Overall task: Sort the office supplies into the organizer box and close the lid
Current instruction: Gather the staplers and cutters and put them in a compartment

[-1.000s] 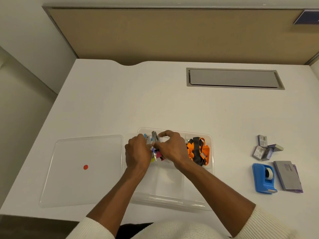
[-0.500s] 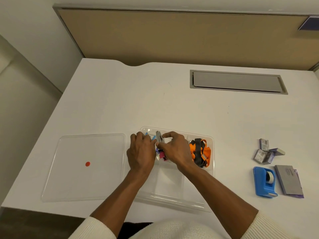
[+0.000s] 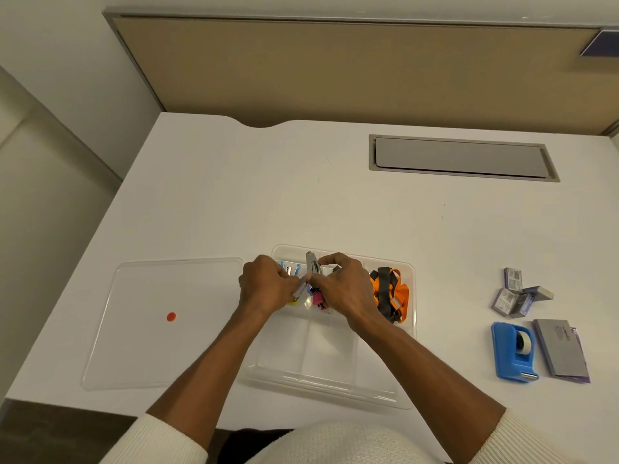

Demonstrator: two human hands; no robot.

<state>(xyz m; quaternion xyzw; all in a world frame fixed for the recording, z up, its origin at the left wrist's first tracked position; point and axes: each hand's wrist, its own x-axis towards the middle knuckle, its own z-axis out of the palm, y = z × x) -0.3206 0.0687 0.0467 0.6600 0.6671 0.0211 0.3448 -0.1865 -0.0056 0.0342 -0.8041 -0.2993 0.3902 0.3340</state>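
Leftmost, the clear lid (image 3: 160, 323) lay flat on the desk (image 3: 268, 202), just beside the box (image 3: 335, 386) and off it. Next, the left hand (image 3: 266, 286) was curled over the box's far left compartment, its fingers pinched on a thin pale item whose kind could not be told; small coloured clips (image 3: 290, 269) were seen just beyond it. Beside it, touching or nearly so, the right hand (image 3: 345, 289) was closed round a grey metal piece (image 3: 313, 266), probably a stapler, which stood tilted above the far middle compartment. Orange and black lanyards (image 3: 390, 291) were already packed in the far right compartment, while the near compartments were bare.

Judged from this, the step was the seating of the grey piece. It would best be laid flat and low, kept clear of the divider, so that the lid could later sit flush; the loose clips would best be held aside by the left hand meanwhile. Further right, staple boxes (image 3: 516, 294), a tape dispenser (image 3: 512, 353) and a grey pad (image 3: 559, 349) lay unsorted.
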